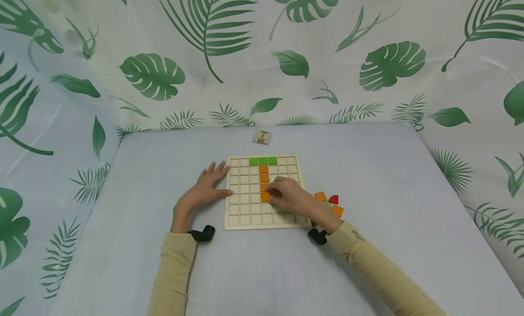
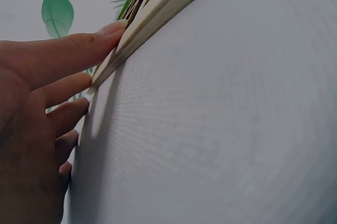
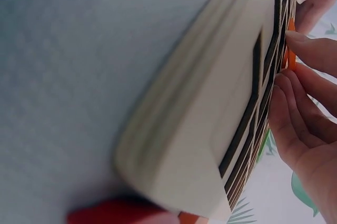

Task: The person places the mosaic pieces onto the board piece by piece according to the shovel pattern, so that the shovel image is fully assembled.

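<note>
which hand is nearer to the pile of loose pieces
Right. The right hand is over the board, left of the pile; the left hand is at the board's left edge, across the board from the pile.

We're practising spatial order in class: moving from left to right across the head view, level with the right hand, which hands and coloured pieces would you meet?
Left hand → column of orange square tiles → right hand → loose cluster of red, orange and green flat pieces.
</note>
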A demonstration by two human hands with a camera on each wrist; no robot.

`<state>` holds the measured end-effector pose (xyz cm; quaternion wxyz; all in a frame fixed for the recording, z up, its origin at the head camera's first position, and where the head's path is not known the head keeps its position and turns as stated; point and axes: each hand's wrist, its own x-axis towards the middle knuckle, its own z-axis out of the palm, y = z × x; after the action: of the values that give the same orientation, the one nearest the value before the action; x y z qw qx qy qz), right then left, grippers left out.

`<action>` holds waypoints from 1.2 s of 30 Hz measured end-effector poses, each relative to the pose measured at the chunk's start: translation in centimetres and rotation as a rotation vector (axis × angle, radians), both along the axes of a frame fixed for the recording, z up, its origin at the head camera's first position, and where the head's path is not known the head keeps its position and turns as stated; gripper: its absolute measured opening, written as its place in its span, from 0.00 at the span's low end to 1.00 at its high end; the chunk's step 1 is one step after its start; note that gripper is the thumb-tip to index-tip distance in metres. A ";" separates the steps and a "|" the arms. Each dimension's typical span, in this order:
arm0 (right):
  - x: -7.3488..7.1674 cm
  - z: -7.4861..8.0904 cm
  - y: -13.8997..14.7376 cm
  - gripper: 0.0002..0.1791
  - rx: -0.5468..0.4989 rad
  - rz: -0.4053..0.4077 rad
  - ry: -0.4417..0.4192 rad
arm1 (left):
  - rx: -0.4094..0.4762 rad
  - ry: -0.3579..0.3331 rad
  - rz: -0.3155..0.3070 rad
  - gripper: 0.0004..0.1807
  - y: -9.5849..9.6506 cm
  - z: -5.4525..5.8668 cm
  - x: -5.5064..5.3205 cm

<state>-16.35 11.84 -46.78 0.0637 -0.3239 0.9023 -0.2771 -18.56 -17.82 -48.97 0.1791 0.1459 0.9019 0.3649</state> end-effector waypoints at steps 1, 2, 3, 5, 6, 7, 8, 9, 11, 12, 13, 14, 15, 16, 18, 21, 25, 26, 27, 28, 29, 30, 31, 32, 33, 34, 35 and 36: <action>0.0 0.0 0.0 0.12 -0.002 -0.003 -0.003 | 0.004 0.000 0.000 0.48 0.0 0.0 0.0; 0.0 -0.1 0.0 0.12 -0.005 -0.003 -0.004 | 0.002 0.002 0.001 0.48 -0.1 0.0 0.0; -0.1 -0.1 0.0 0.12 -0.007 -0.001 -0.006 | 0.003 0.005 0.001 0.48 -0.1 0.0 0.0; -0.1 -0.2 -0.1 0.12 -0.009 -0.001 -0.010 | 0.001 0.010 0.001 0.48 -0.2 -0.1 0.0; -0.1 -0.2 -0.1 0.12 -0.009 0.001 -0.011 | 0.000 0.012 0.001 0.48 -0.2 -0.1 0.0; -0.1 -0.2 -0.1 0.12 -0.008 0.002 -0.013 | 0.001 0.013 0.001 0.48 -0.2 -0.1 0.0; -0.1 -0.2 -0.1 0.12 -0.008 0.004 -0.016 | 0.001 0.015 0.001 0.48 -0.3 -0.1 0.0; -0.2 -0.2 0.0 0.12 -0.009 0.004 -0.018 | 0.004 0.014 0.001 0.48 -0.3 -0.1 0.0; -0.2 -0.2 0.0 0.12 -0.019 0.003 -0.026 | 0.004 0.009 0.002 0.48 -0.3 0.0 0.0; -0.2 -0.2 0.1 0.12 -0.030 0.003 -0.026 | 0.006 0.007 0.002 0.48 -0.3 0.0 0.1; -0.2 -0.2 0.1 0.12 -0.043 0.004 -0.024 | 0.005 0.007 0.004 0.48 -0.3 0.0 0.1; -0.3 -0.3 0.2 0.12 -0.058 0.006 -0.016 | 0.004 0.009 0.004 0.48 -0.3 0.0 0.1; -0.3 -0.4 0.3 0.11 -0.075 0.008 -0.010 | 0.005 0.011 0.005 0.48 -0.3 0.0 0.1; -0.3 -0.4 0.4 0.11 -0.089 0.013 0.000 | 0.007 0.011 0.004 0.48 -0.3 -0.1 0.1; -0.4 -0.6 0.7 0.11 -0.121 0.028 0.019 | 0.010 0.009 0.003 0.48 -0.3 -0.1 0.1; -0.5 -0.7 1.3 0.11 -0.164 0.028 0.023 | 0.013 0.006 0.003 0.48 -0.2 -0.1 0.1; -0.5 -0.6 2.2 0.11 -0.191 0.013 -0.002 | 0.006 0.011 0.010 0.48 -0.2 0.0 0.1; -0.5 -0.6 2.4 0.11 -0.191 0.011 -0.013 | 0.009 0.011 0.009 0.48 -0.2 0.0 0.1; -0.4 -0.5 2.6 0.11 -0.182 0.006 -0.024 | 0.009 0.009 0.008 0.48 -0.2 0.0 0.1; -0.3 -0.4 2.9 0.11 -0.176 0.000 -0.035 | 0.009 0.006 0.006 0.48 -0.2 0.0 0.1; -0.2 -0.2 3.2 0.11 -0.172 -0.007 -0.048 | 0.010 0.004 0.003 0.48 -0.1 0.0 0.0; 0.0 -0.1 3.5 0.11 -0.165 -0.018 -0.058 | 0.013 0.002 0.000 0.48 -0.1 0.0 0.0; 0.1 0.0 3.8 0.11 -0.162 -0.029 -0.067 | 0.018 0.000 -0.001 0.48 0.0 0.0 0.0; 0.2 0.2 4.1 0.11 -0.162 -0.038 -0.075 | 0.018 -0.001 -0.001 0.48 0.0 0.0 0.0; 0.3 0.2 4.4 0.12 -0.163 -0.045 -0.082 | 0.015 -0.002 0.001 0.48 0.1 0.0 0.0; 0.3 0.3 4.6 0.12 -0.163 -0.048 -0.082 | 0.014 -0.001 0.002 0.48 0.1 0.0 0.0; 0.4 0.3 4.9 0.12 -0.161 -0.049 -0.083 | 0.012 0.000 0.004 0.48 0.1 -0.1 0.0; 0.4 0.3 5.1 0.12 -0.159 -0.048 -0.084 | 0.011 -0.001 0.008 0.48 0.1 -0.1 0.0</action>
<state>-15.93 16.93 -46.44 0.0691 -0.2944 0.8816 -0.3625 -18.56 -17.75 -49.10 0.1776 0.1432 0.9004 0.3705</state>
